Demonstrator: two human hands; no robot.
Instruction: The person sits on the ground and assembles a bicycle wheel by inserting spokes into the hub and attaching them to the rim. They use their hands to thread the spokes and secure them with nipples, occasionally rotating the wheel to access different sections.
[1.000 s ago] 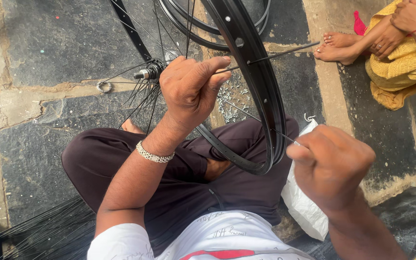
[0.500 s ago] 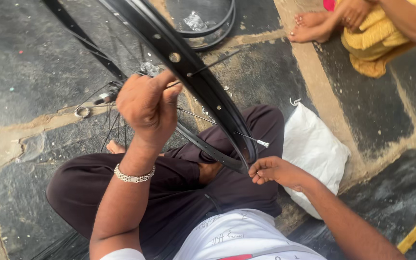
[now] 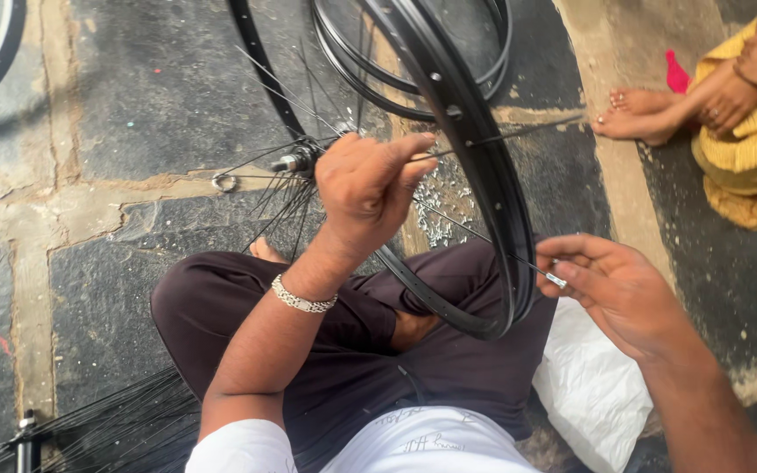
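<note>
Left hand is pinching a thin spoke beside the hub, right hand grips its nippled end just outside the black rim propped on the lap, whose top is cut off, fingertips partly hidden.

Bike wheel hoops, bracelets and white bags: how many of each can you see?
Black rims: 3, one on the lap, two flat on the floor
Silver bracelet: 1
White bag: 1
Total: 5
</note>
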